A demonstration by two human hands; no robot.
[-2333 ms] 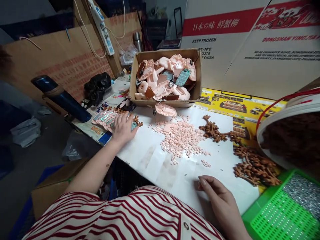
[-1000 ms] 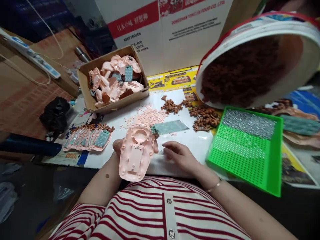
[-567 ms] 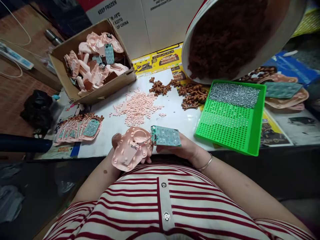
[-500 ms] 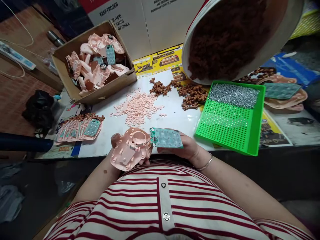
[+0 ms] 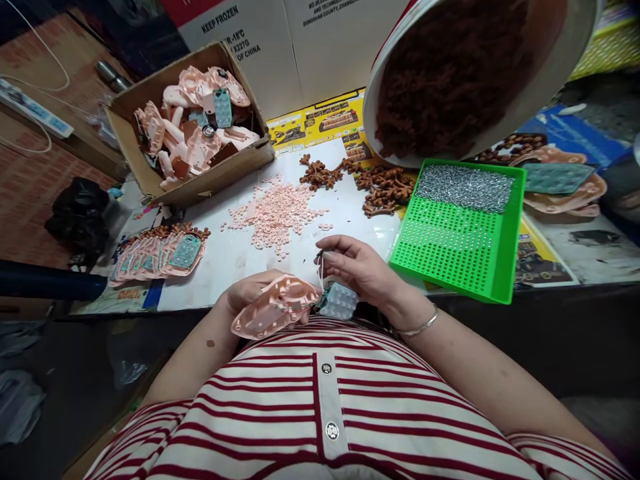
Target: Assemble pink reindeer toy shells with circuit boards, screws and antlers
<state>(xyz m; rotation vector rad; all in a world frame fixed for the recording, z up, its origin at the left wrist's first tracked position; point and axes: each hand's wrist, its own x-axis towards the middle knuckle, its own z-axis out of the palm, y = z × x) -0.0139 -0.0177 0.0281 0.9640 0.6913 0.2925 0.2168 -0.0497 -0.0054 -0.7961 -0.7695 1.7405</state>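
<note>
The left hand [image 5: 250, 289], partly hidden, grips a curved pink shell [image 5: 275, 309]. The right hand [image 5: 367, 272] pinches an indistinct dark piece [image 5: 321, 253] above a bumpy circuit board [image 5: 340, 303].

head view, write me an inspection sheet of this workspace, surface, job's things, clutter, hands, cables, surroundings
Surface: white sheet with dark specks.
Job's things: pink shell, tilted; green board beside it; thin white wire running down toward the board.
Clutter: loose small pink pieces; brown branching pieces; green tray with metal bits at its far end; cardboard box full of parts.
Hands: left hand grips the shell; right hand appears to pinch the wire.
Cables: white cord by a power strip.
Surroundings: printed carton behind; tipped bucket of brown pieces; black bag at left.
</note>
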